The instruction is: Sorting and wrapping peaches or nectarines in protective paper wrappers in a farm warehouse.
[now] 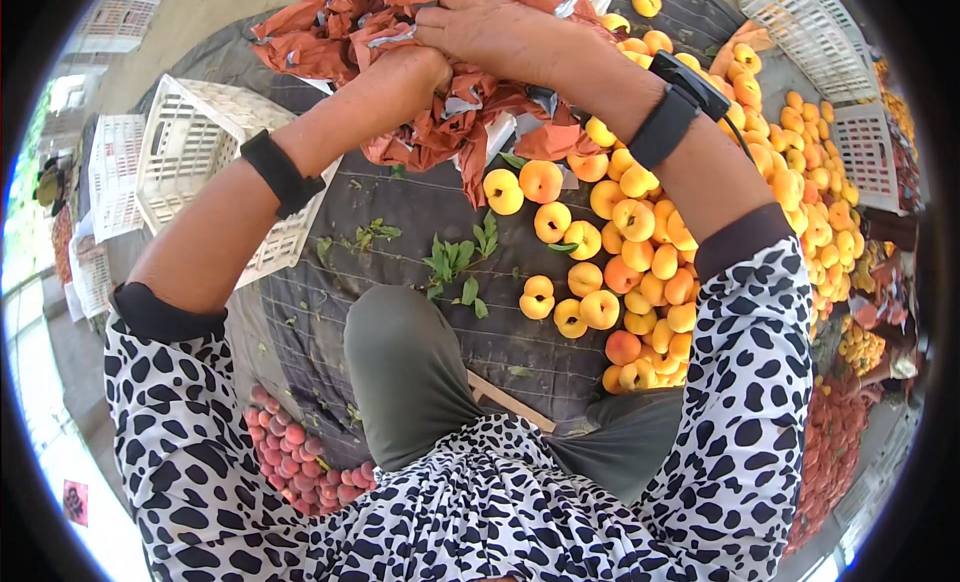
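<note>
A heap of crumpled red-brown paper fruit bags (pixel 420 135), some with grey inner sides showing, lies before me at the top of the view. My left hand (pixel 429 65) reaches into this heap; its fingers are hidden by paper and by the other hand. Across the top of the bags rests my right hand (pixel 491 28), back upward, its fingers spread toward the left and touching the paper. Many yellow peaches (pixel 634 220) are piled below and beside my right forearm. A green leafy sprig (pixel 450 261) lies on the black ground sheet (pixel 420 207).
An off-white plastic crate (pixel 225 120) stands tilted beside my left forearm. More crates (pixel 814 38) are at the upper right. Red peaches (pixel 289 451) lie at the lower left. By my knee (pixel 401 357) shows a wooden strip (pixel 510 402). Red-brown bags (pixel 829 447) cover ground at right.
</note>
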A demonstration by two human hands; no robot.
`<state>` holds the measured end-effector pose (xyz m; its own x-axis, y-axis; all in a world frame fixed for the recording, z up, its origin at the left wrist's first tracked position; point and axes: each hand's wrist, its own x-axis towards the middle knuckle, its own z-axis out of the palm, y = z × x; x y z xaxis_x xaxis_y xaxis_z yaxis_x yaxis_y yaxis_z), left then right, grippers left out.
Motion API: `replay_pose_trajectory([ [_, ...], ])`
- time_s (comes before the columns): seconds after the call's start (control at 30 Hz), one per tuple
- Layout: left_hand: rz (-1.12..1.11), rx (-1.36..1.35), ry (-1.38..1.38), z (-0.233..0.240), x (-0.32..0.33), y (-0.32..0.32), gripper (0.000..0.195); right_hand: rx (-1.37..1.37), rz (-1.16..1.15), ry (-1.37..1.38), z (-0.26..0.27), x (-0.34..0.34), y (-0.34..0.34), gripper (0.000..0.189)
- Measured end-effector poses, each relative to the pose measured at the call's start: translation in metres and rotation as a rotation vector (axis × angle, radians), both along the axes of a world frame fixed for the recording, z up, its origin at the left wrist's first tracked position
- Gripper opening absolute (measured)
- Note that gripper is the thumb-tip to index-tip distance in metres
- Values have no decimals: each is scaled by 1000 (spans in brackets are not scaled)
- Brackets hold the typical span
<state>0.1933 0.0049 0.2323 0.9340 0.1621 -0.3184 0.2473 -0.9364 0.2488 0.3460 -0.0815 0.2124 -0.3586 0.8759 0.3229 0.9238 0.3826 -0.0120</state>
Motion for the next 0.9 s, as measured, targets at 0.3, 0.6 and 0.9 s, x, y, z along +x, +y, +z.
replay_pose_trajectory([
  [0.3,-1,249,-180,-80,3,9,25,-39,80,211,-16,3,-13,75],
  [0.6,97,266,-118,-101,12,-12,18,-202,-158,-78,-12,-22,12,35],
  [0.9,354,-294,-46,-72,9,-15,25,-168,-364,1241,93,-87,-93,17],
])
